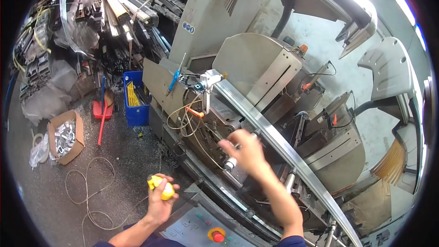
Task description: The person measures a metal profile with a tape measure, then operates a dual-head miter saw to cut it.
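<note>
My left hand [160,203] is closed around a yellow tape measure [163,188], left of the control panel [192,226]. Over the machine bed, my right hand [247,153] is raised beside a cylindrical metal fitting [230,163]; its fingers are blurred, and whether they touch the fitting is unclear. A long metal profile [283,148] runs diagonally through the machine, just right of my right hand. The clamp unit [210,81] stands at the profile's upper end.
A cardboard box [80,144] of small metal parts, a blue crate [137,115] and a red dustpan [101,110] stand on the floor at left. Loose cable [87,196] lies nearby. An emergency-stop button [218,236] sits on the panel. Profiles [119,11] are piled behind.
</note>
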`<state>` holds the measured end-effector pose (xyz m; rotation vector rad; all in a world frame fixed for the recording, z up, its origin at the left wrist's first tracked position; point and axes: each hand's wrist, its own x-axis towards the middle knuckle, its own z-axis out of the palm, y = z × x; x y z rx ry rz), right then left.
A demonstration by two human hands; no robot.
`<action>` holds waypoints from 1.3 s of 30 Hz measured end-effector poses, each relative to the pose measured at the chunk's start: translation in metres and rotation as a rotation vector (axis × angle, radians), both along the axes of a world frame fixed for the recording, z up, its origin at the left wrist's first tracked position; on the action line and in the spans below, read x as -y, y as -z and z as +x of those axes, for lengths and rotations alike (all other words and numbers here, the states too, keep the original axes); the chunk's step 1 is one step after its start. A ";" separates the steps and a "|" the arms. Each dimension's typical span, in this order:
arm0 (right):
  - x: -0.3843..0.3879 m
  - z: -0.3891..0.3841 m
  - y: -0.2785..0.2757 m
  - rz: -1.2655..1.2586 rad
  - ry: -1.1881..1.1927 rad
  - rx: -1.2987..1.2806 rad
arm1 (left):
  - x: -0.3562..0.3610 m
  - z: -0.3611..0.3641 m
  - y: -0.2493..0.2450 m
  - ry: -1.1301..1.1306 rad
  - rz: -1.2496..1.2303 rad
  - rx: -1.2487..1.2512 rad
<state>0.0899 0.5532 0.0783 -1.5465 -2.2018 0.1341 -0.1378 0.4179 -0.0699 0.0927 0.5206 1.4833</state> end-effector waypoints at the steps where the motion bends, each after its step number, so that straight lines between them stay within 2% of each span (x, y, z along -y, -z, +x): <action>1: -0.031 0.035 0.012 0.092 0.048 0.139 | 0.002 -0.013 0.006 -0.079 -0.078 -0.128; 2: -0.061 0.076 0.031 0.155 0.094 0.199 | 0.006 -0.023 0.019 -0.146 -0.123 -0.219; 4: -0.111 0.165 0.070 0.120 0.199 0.432 | 0.018 -0.036 0.044 -0.215 -0.198 -0.438; 5: -0.130 0.203 0.095 0.116 0.349 0.498 | 0.025 -0.037 0.046 -0.227 -0.205 -0.513; 7: -0.146 0.238 0.098 -0.177 0.565 0.642 | 0.041 -0.036 0.050 -0.239 -0.202 -0.609; 8: -0.150 0.251 0.103 -0.216 0.581 0.685 | 0.046 -0.031 0.055 -0.243 -0.178 -0.686; 10: -0.146 0.254 0.096 -0.245 0.645 0.622 | 0.053 -0.023 0.071 -0.217 -0.277 -0.705; 12: -0.157 0.282 0.109 -0.251 0.621 0.601 | 0.055 -0.006 0.086 -0.278 -0.328 -0.675; 13: -0.161 0.296 0.111 -0.272 0.583 0.545 | 0.056 -0.001 0.093 -0.240 -0.345 -0.660; 15: -0.157 0.299 0.102 -0.286 0.567 0.526 | 0.058 0.008 0.096 -0.182 -0.382 -0.653; 18: -0.146 0.296 0.093 -0.277 0.583 0.575 | 0.059 0.011 0.093 -0.097 -0.305 -0.809; 22: -0.130 0.303 0.089 -0.284 0.613 0.670 | 0.056 0.009 0.092 -0.076 -0.268 -0.783; 24: -0.124 0.313 0.096 -0.218 0.634 0.780 | 0.054 0.003 0.093 0.037 -0.365 -0.753; 27: -0.108 0.317 0.094 -0.221 0.683 0.857 | 0.051 0.001 0.091 0.037 -0.411 -0.661; 30: -0.103 0.338 0.115 -0.193 0.811 1.114 | 0.048 0.000 0.098 0.033 -0.420 -0.624; 32: -0.122 0.392 0.168 0.089 0.826 1.149 | 0.045 0.002 0.102 0.027 -0.400 -0.635; 33: -0.092 0.315 0.105 -0.220 0.797 1.096 | 0.044 0.003 0.104 0.030 -0.384 -0.690; 34: -0.108 0.341 0.134 -0.049 0.755 1.011 | 0.044 0.004 0.107 0.035 -0.370 -0.746; 36: -0.097 0.296 0.096 -0.109 0.636 0.879 | 0.043 0.006 0.111 0.041 -0.345 -0.781; 39: -0.110 0.291 0.100 -0.032 0.603 0.785 | 0.043 0.007 0.112 0.039 -0.359 -0.889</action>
